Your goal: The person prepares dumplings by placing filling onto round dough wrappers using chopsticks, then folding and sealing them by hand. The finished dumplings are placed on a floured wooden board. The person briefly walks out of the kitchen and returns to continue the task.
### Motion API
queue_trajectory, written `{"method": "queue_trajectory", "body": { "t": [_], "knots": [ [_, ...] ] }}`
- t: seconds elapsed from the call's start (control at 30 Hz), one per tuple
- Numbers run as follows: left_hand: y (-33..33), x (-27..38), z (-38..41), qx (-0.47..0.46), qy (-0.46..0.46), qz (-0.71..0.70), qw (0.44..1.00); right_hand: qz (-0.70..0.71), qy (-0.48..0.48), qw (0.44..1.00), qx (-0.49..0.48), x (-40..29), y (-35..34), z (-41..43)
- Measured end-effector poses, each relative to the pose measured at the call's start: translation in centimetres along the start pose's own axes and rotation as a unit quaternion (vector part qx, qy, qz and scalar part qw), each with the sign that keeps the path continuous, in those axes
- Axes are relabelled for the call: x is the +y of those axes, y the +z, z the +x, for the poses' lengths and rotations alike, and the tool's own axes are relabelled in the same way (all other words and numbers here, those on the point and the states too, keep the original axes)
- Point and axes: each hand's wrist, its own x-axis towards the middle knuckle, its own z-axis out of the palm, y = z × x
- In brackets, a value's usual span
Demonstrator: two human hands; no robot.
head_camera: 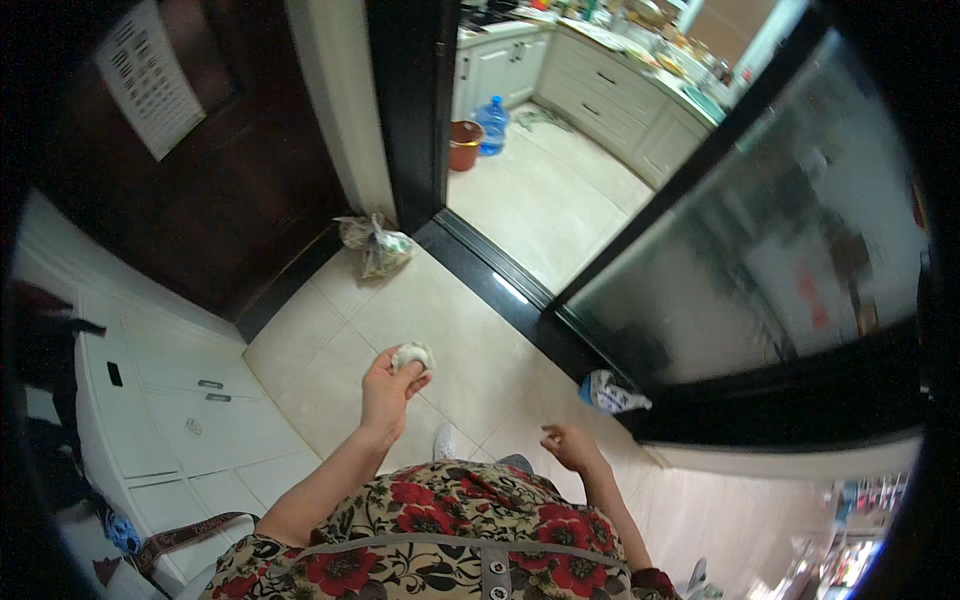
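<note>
Held out over the tiled floor, my left hand point(391, 390) grips a small whitish, crumpled object point(413, 358) between thumb and fingers; it may be a cloth or a food item, I cannot tell which. My right hand point(571, 447) hangs lower right with its fingers partly curled, touching nothing; whether something small is in it is hard to see. A tied, clear plastic bag with contents point(384, 251) rests on the floor beside the dark door frame. Near the sliding door lies a blue and white bag or cloth point(611, 394).
A black threshold point(495, 274) leads to a kitchen with a red-brown bucket point(465, 146), a blue water bottle point(492, 126) and white cabinets point(600, 90). At right stands a frosted glass sliding door point(765, 240). A white shoe cabinet point(195, 405) and a dark door point(195, 180) are at left.
</note>
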Motion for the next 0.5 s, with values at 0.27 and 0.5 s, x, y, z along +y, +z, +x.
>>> {"method": "queue_trajectory", "body": {
  "t": [0.27, 0.5],
  "knots": [
    [-1.9, 1.1, 3.4, 0.049, -0.002, -0.008, 0.999, -0.012, 0.025, 0.999, -0.034, -2.6, -2.3, 5.5],
    [-3.3, 4.6, 7.8, 0.094, 0.041, -0.004, 0.995, -0.03, -0.038, 0.997, -0.056, -4.9, -3.9, 13.9]
  ]
}}
